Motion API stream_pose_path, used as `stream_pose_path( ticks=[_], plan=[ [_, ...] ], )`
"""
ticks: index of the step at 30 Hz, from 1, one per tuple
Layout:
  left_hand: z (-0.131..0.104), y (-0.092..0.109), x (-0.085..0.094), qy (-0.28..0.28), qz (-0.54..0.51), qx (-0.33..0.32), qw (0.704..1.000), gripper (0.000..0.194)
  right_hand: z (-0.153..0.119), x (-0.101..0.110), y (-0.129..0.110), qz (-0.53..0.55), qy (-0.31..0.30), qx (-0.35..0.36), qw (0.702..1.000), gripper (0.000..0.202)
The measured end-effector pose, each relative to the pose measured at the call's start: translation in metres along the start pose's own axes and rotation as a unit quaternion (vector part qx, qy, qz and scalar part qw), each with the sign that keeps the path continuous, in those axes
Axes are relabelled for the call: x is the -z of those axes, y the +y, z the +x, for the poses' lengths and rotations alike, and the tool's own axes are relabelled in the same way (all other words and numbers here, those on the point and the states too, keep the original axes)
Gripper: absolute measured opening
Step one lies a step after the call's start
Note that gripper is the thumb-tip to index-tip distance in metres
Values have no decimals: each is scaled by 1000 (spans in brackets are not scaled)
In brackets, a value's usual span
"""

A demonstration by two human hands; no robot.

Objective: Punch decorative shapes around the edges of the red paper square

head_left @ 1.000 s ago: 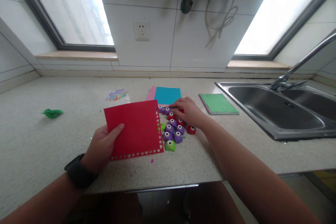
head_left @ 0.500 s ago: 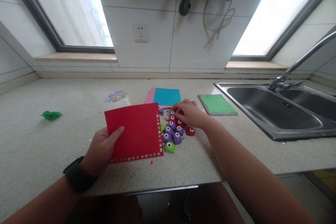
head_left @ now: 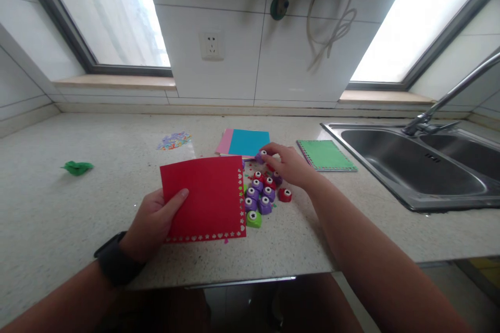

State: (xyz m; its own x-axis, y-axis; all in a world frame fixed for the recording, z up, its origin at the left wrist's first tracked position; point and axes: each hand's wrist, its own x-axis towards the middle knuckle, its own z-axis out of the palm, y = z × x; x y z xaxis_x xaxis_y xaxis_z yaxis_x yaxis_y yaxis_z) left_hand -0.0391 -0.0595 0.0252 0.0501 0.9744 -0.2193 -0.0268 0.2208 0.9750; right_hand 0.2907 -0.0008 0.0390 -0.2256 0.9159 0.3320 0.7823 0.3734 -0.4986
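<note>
A red paper sheet (head_left: pixel 207 197), with small shapes punched along its right and bottom edges, is held up in my left hand (head_left: pixel 154 221), thumb on its front. Just beyond the paper's upper right corner, my right hand (head_left: pixel 287 164) grips a purple punch (head_left: pixel 260 156) by its side. Below that hand, several purple and red punches stand clustered on the counter, with a green punch (head_left: pixel 253 219) nearest me and a red punch (head_left: pixel 285 195) a little apart at the right. The paper partly hides the cluster's left side.
Blue and pink sheets (head_left: pixel 250 142) lie behind the punches. A green sheet stack (head_left: pixel 327 155) is beside the steel sink (head_left: pixel 406 166). Colourful paper bits (head_left: pixel 174 140) and a green crumpled item (head_left: pixel 78 168) rest at the left. The counter's front edge runs below my hands.
My right hand has moved up and back with a purple punch, away from the cluster. The red paper now appears slightly further right.
</note>
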Motion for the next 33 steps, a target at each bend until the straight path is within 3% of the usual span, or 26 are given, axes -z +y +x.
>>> stream_pose_path(
  ticks=[3, 6, 12, 16, 20, 26, 33],
  plan=[
    [-1, 1, -1, 2, 4, 3, 1000, 22, -1, 1, -6, 212, 46, -53, 975, 21],
    [-1, 1, -1, -1, 8, 1, 1000, 23, -3, -1, -16, 403, 47, -80, 910, 25],
    [3, -5, 5, 2, 21, -4, 1000, 25, -9, -6, -36, 554, 17, -80, 829, 26],
    [6, -9, 8, -4, 44, -17, 999, 33, -12, -9, -44, 565, 18, -53, 823, 18],
    [6, -11, 10, -7, 65, -26, 998, 40, -16, -12, -45, 567, 2, -40, 823, 28],
    [2, -11, 11, 10, 109, -59, 992, 39, -20, -14, -49, 541, -13, -70, 838, 32],
    [-1, -8, 10, -3, 123, -46, 991, 40, -19, -14, -52, 538, -21, -61, 840, 29]
  ],
)
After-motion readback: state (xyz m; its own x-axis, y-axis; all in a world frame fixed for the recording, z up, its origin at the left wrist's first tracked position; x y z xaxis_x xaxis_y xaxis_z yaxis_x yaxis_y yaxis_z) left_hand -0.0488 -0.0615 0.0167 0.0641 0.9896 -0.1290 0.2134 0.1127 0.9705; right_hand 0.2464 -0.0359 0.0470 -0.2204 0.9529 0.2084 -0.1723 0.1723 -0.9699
